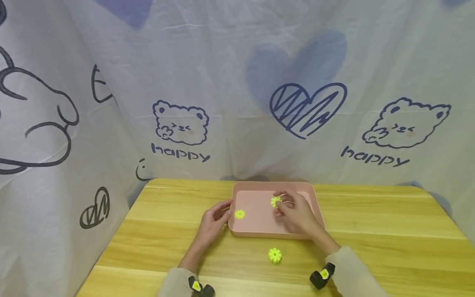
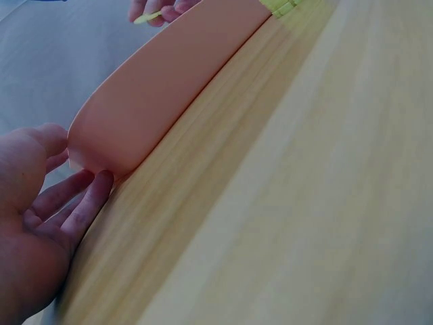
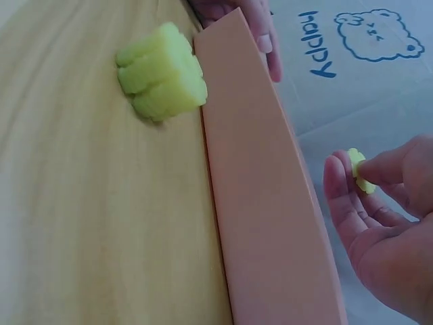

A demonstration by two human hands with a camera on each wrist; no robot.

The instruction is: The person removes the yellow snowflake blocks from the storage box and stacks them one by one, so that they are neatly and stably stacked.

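Observation:
My right hand (image 1: 297,212) is over the right half of a shallow pink tray (image 1: 256,236). Between its thumb and fingers it pinches a thin yellow-green flower-shaped disc (image 3: 361,170), seen nearly edge-on in the right wrist view. A matching disc (image 1: 240,214) lies flat inside the tray near its left end. My left hand (image 1: 212,222) grips the tray's left end, with the thumb at the rim and fingertips low against the outer corner in the left wrist view. In front of the tray, a stack of the same flower discs (image 1: 275,255) stands on the table.
The tray sits near the back edge of a wood-grain table (image 1: 178,206). Behind it and along the left hang pale cloth sheets (image 1: 230,82) printed with bears and hearts. A black device (image 1: 322,277) is strapped to each wrist.

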